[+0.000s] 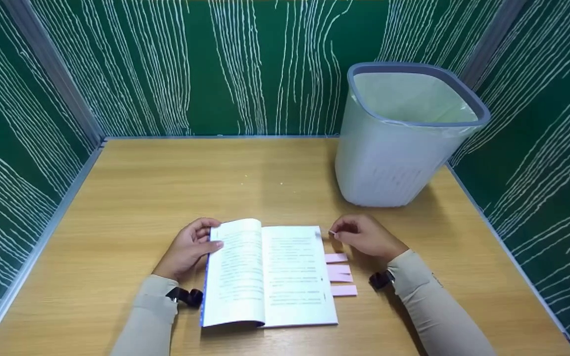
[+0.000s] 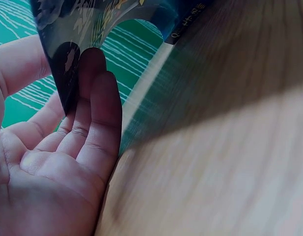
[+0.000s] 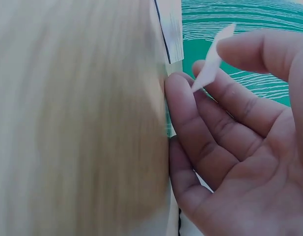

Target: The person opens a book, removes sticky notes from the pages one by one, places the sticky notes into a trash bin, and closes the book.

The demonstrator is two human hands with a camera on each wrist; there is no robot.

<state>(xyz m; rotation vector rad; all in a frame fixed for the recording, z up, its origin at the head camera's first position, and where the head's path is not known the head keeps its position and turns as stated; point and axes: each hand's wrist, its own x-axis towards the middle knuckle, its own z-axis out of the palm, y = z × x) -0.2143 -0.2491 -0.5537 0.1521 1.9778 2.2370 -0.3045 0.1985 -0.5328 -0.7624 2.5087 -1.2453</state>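
An open book (image 1: pixel 292 277) lies on the table, its left pages slightly raised and curved. My left hand (image 1: pixel 186 249) grips the left edge, thumb on the page and fingers beneath the dark cover (image 2: pixel 58 59). Several pink sticky tabs (image 1: pixel 339 269) stick out from the book's right edge. Beside the upper right corner, my right hand (image 1: pixel 369 237) pinches a small pale paper strip (image 3: pixel 210 64) between thumb and finger, apart from the page.
A white trash bin (image 1: pixel 389 163) with a grey rim and a liner bag stands at the back right. Green walls (image 1: pixel 300 64) with white streaks close off the back and sides. A few tiny white specks lie on the wooden table (image 1: pixel 176 183).
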